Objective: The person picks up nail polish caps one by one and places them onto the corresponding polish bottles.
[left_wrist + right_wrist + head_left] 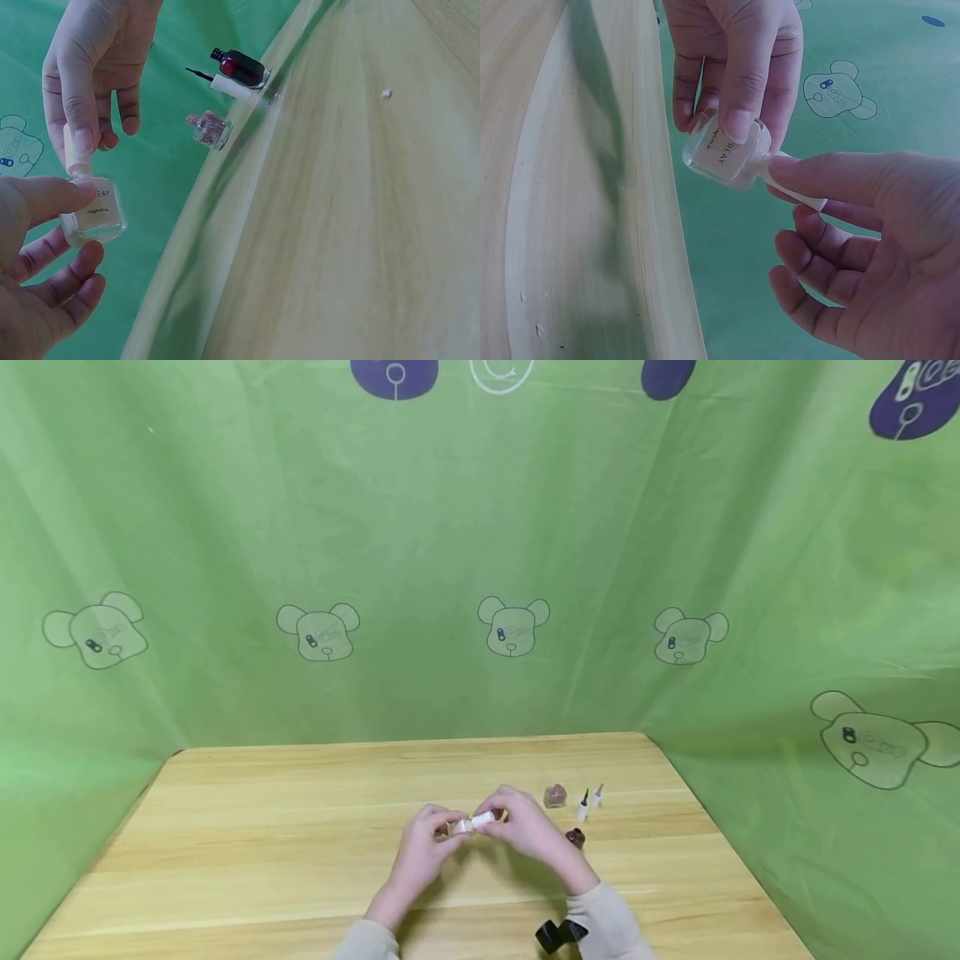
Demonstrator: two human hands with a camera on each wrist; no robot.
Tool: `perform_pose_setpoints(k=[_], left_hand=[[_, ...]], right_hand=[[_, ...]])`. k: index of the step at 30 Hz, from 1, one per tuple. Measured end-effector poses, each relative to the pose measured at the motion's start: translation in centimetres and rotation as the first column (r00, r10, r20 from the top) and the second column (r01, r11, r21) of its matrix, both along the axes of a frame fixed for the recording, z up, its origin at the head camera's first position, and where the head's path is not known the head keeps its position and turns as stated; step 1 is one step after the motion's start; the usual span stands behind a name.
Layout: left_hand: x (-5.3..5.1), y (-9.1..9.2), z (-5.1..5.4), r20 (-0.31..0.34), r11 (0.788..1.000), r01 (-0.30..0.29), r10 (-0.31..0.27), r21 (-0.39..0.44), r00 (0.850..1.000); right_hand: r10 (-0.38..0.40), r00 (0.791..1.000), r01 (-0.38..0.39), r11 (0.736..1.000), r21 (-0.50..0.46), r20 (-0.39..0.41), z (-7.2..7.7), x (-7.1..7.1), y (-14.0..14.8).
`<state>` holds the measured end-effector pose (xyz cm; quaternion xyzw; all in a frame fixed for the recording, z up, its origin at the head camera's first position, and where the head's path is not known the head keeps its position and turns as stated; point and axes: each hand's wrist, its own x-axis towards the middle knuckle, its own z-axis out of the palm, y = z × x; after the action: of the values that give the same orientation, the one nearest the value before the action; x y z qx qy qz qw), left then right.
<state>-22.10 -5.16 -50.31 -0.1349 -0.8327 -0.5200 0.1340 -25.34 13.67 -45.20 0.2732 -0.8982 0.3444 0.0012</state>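
Over the table, my left hand (422, 852) pinches a clear glass nail polish bottle (727, 154) with pale contents and printed lettering, thumb across its front. My right hand (525, 827) grips the bottle's long white cap (77, 154) between thumb and fingers. Cap and bottle meet at the neck, and the whole is tilted; whether the cap is screwed tight cannot be told. Just beyond the right hand stands an uncapped pink glitter polish bottle (555, 795). Close to the right wrist is an uncapped dark red polish bottle (242, 67), partly hidden in the head view.
Two white brush caps stand brush-up at the right: one with a dark brush (582, 808), another with a paler brush (597, 795). The wooden table (262, 835) has green cloth walls (420, 693) around it. A black device (558, 935) is strapped at the right wrist.
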Motion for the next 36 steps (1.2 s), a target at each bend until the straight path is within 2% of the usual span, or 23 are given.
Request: perform_pose_setpoints(k=[5,9,11,14,19,22,26,36], left_hand=[[-0.1,0.0,-0.2,-0.006,1.0,0.014,-0.014,-0.002,1.0],[-0.4,-0.2,-0.6,0.034,0.998,0.029,-0.031,0.056,0.999],[-0.6,-0.3,-0.7,0.071,0.993,0.032,-0.04,0.116,0.997],[-0.8,-0.6,-0.9,0.144,0.974,0.026,-0.06,0.224,0.988],[-1.1,-1.0,-1.2,0.281,0.934,-0.013,-0.094,0.357,0.955],[-1.1,-1.2,-1.3,0.314,0.924,-0.02,-0.109,0.381,0.943],[-1.1,-1.2,-1.4,0.319,0.922,-0.007,-0.127,0.386,0.939],[-1.0,-1.1,-1.4,0.307,0.93,0.027,-0.148,0.367,0.94]], right_hand=[[0.012,1.0,-0.012,1.0,0.016,-0.018,0.0,0.0,0.1],[0.009,1.0,-0.009,1.0,-0.018,0.005,-0.2,-0.3,0.2],[0.004,0.999,-0.001,0.998,-0.066,0.041,-0.3,-0.5,0.3],[0.004,0.992,0.018,0.985,-0.17,0.128,-0.7,-1.0,0.5],[0.072,0.973,0.01,0.936,-0.351,0.221,-1.6,-1.7,0.6],[0.118,0.964,-0.008,0.908,-0.418,0.238,-2.1,-1.8,0.3],[0.154,0.955,-0.018,0.884,-0.467,0.254,-2.5,-1.7,-0.3],[0.111,0.948,0.039,0.89,-0.455,0.297,-2.2,-1.0,-0.9]])
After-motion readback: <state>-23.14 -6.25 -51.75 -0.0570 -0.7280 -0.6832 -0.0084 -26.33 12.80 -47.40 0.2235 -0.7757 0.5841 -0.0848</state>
